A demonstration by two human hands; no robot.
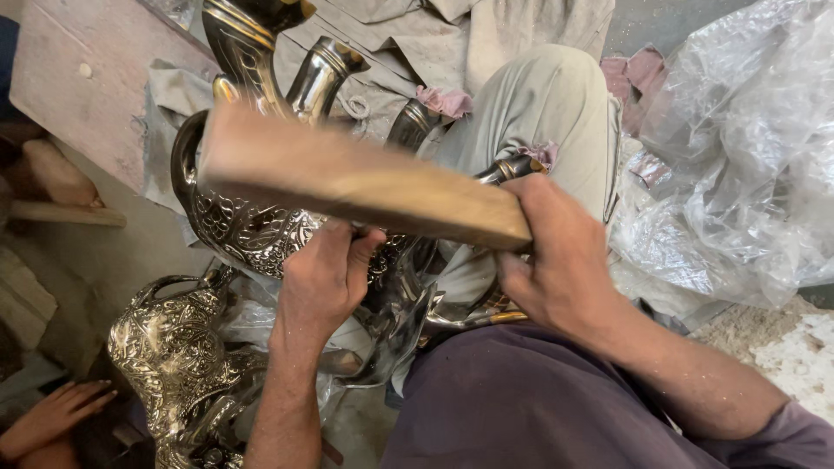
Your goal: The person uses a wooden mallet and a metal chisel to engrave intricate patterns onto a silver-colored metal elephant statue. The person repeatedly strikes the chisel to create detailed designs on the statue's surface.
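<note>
Right hand (556,260): closed around the near end of a wooden block (347,178), thumb on the side facing the camera, fingers wrapped under it and hidden.
Wooden block: a long, flat piece of brown wood, held above the lap and slanting from upper left down to the right hand; its far end looks blurred.
Left hand (326,278): curled shut, fingers bent onto the lower body of an engraved metal jug (252,230), just beneath the block; whether it grips a small tool there cannot be told.
Engraved metal jug: silver-coloured with raised patterning and gold-toned bands, lying tilted across the person's lap, its dark handle loop at the left and its neck reaching toward the top edge.
Second metal vessel (174,356): similarly embossed, lower left, on the floor beside the person's leg, near the jug but apart from both hands.
Clear plastic sheeting (738,156): crumpled in a heap at the right, well apart from the hands.
Another person's hand (52,417): at the bottom left corner, fingers spread, touching none of the metalware.
Wooden board (78,78): upper left, behind the jug.
</note>
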